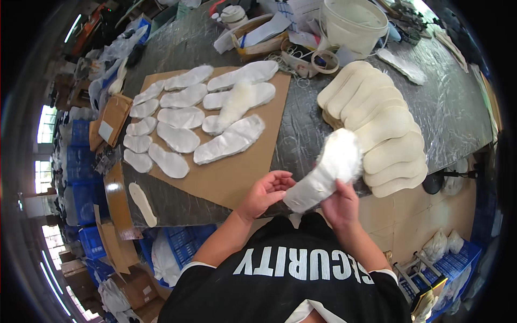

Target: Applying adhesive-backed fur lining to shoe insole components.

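Head view: white bucket (353, 40), contents unclear; carton (262, 50) holding papers (269, 28); stacked cream insoles (385, 123) near white insole (321, 175), pinched in right grip (343, 207) at bench (299, 116) edge; left grip (264, 195) loosely parted beside it.

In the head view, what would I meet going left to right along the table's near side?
Lone flat cream insole, brown cardboard sheet, person's bare left hand, white fluffy-topped insole, layered pile of cream insoles.

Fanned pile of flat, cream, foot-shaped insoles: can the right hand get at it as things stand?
Probably yes: the right hand is close to the fanned cream pile, whose near edge looks uncovered. However, it holds the white, fluffy-topped insole, so it would likely need freeing first.
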A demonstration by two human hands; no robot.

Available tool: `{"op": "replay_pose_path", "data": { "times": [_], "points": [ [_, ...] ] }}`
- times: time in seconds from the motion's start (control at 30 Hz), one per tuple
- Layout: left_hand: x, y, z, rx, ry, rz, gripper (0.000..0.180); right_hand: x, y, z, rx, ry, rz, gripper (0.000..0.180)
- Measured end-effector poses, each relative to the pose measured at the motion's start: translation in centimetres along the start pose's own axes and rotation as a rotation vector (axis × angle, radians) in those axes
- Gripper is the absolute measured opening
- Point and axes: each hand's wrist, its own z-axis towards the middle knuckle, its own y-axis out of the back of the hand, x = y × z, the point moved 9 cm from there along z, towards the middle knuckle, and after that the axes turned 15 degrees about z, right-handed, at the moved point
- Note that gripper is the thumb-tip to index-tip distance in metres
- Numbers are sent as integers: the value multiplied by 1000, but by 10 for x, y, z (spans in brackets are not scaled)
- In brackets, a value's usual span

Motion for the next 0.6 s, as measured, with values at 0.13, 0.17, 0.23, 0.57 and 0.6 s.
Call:
{"op": "replay_pose_path", "data": {
  "times": [0.13, 0.17, 0.23, 0.57, 0.6],
  "points": [
    [40, 49, -36, -122, 149, 172, 34, -54, 50, -7, -252, 65, -67, 53],
    [55, 65, -41, -168, 198, 316, 31, -63, 78, -4, -246, 1, -58, 53],
    [65, 95, -48, -275, 262, 555, 19, -78, 104, -11, -359, -123, -26, 53],
    [54, 143, -70, -357, 185, 729, 10, -26, 122, -45, -590, 25, -589, 39],
    [49, 145, -73, -429, 131, 768, 10, -22, 129, -48, -600, 28, -581, 39]
  ]
}}
